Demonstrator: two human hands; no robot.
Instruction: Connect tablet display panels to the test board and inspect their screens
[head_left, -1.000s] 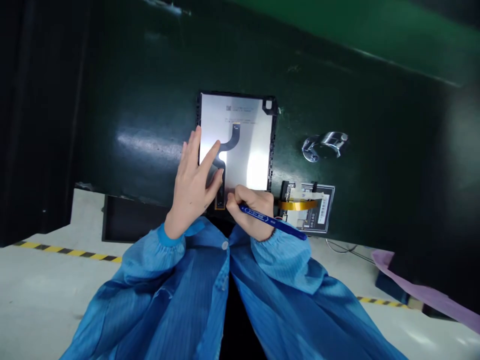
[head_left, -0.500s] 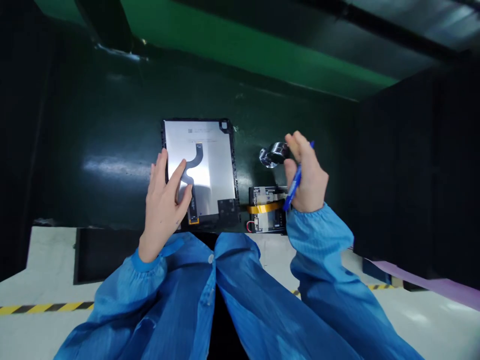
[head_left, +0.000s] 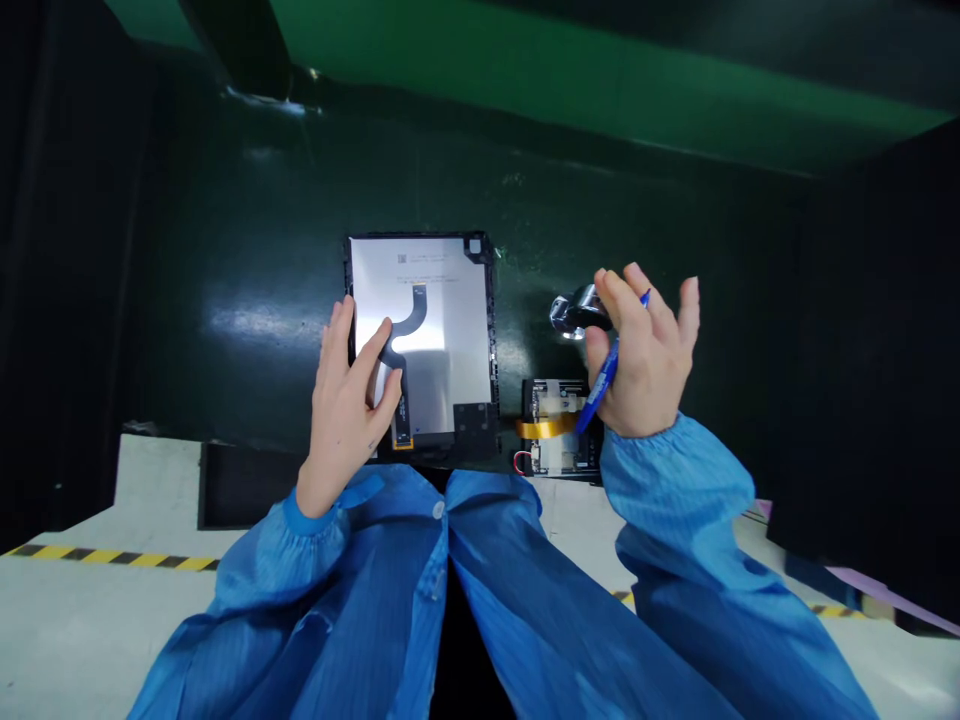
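Observation:
A tablet display panel (head_left: pixel 450 350) lies with its silver back up on the dark green bench, a black flex cable (head_left: pixel 405 400) running along it. My left hand (head_left: pixel 345 410) rests over its left edge, fingers spread, thumb and index finger by the cable. A blue marker pen (head_left: pixel 602 385) is held slanted in my right hand (head_left: pixel 645 360). The thumb and index finger of that hand are at a shiny chrome object (head_left: pixel 577 312), perhaps a folding loupe, covering its right end. Below it lies an opened electronic module (head_left: pixel 559 455) with an orange ribbon cable (head_left: pixel 544 428).
The dark green bench (head_left: pixel 247 260) ends at a front edge just before my blue smock. Dark panels stand at the left and right (head_left: pixel 870 350). A green ledge (head_left: pixel 450 70) runs along the back. Yellow and black tape (head_left: pixel 112 556) marks the floor.
The view has shifted, so everything appears further right. My right hand's outer fingers have spread apart, and the chrome object has turned slightly at its fingertips. My left hand stays on the display panel.

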